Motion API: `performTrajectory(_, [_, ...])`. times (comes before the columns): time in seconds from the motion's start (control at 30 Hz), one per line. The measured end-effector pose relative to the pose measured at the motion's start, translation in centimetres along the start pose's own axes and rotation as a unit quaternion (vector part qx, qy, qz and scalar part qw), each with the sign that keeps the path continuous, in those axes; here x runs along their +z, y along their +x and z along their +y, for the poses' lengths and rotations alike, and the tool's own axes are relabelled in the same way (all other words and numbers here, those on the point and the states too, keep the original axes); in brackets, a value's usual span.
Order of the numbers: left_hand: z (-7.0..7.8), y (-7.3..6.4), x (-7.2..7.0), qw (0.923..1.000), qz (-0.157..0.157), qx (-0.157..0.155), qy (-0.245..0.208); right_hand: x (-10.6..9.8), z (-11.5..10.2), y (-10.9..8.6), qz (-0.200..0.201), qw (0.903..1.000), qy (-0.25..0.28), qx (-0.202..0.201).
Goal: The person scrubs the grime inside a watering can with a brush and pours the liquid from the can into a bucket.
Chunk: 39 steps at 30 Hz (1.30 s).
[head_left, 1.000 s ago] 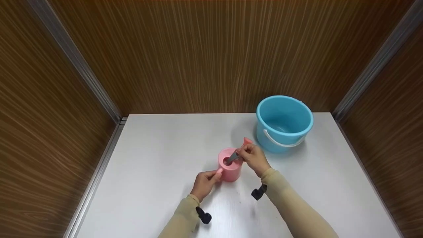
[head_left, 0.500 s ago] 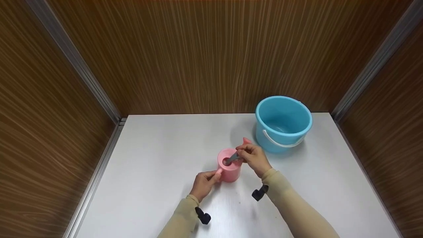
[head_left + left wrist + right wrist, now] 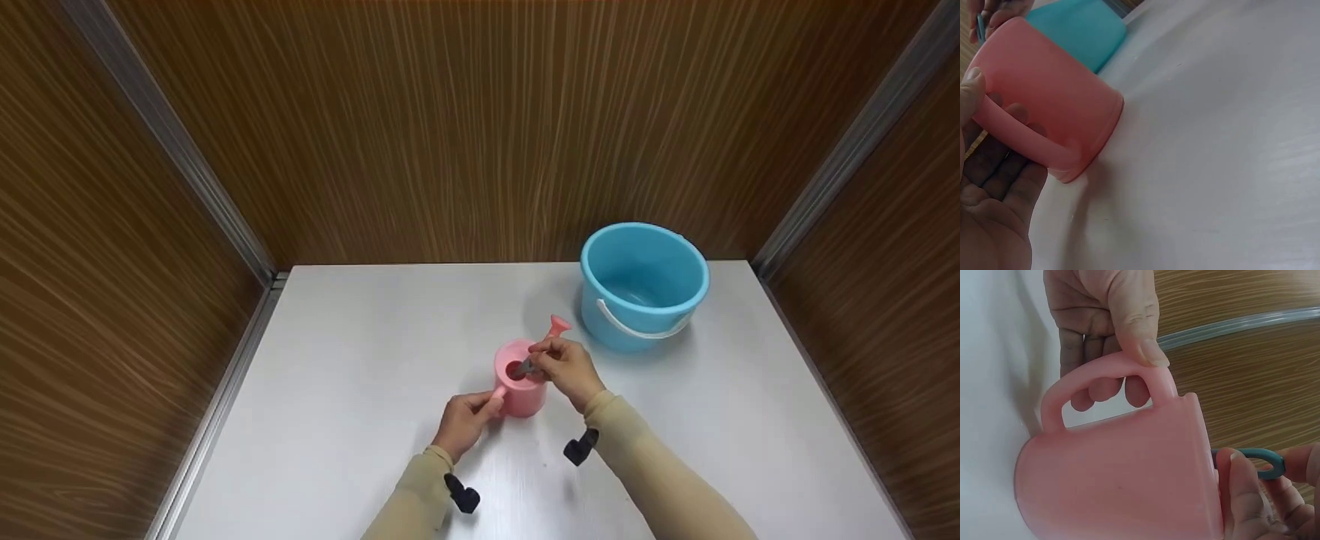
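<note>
A pink watering can point(image 3: 525, 402) stands upright on the white table, its round top opening facing up and its sprinkler spout pointing to the back right. My left hand point(image 3: 462, 424) grips the can's handle, thumb on top and fingers behind it, as the left wrist view shows. Over the opening, my right hand point(image 3: 568, 371) pinches a grey-blue tool with a looped handle point(image 3: 1264, 453). The tool's lower end is hidden inside the can, so I cannot tell its kind.
A light blue bucket point(image 3: 643, 306) with a white handle point(image 3: 637, 330) stands behind and to the right of the can. Brown wood-grain panels point(image 3: 480, 135) rise at the back and both sides of the white table point(image 3: 360, 337).
My right hand has moved slightly left and down toward the opening, and less of the grey-blue tool shows above it. The left hand and the can hold their place.
</note>
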<state>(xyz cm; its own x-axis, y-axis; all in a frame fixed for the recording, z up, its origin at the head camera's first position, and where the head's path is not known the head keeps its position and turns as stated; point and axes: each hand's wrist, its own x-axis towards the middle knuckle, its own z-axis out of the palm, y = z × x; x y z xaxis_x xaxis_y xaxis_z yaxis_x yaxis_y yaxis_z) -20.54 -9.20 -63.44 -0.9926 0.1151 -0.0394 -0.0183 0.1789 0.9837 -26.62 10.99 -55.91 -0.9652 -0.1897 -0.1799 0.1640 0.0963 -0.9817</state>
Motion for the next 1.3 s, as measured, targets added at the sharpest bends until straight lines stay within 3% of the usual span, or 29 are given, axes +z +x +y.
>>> performTrajectory(0.13, [2.0, -0.7, -0.2, 1.0000, -0.004, 0.002, 0.002, 0.0, 0.0, 0.0, 0.006, 1.0000, 0.004, 0.000])
performTrajectory(0.23, [2.5, -0.8, -0.3, 1.0000, -0.004, 0.007, 0.003, 0.0, 0.0, 0.1, 0.009, 1.0000, 0.004, -0.001])
performTrajectory(0.53, [-1.3, 0.7, 0.1, 1.0000, 0.001, 0.000, 0.002, -0.2, 0.0, 0.0, 0.010, 0.9997, 0.009, -0.018])
performTrajectory(1.3, [-1.5, 0.7, 0.2, 0.9999, 0.000, 0.000, -0.014, -2.4, -1.4, -1.2, 0.020, 0.9965, 0.073, -0.035])
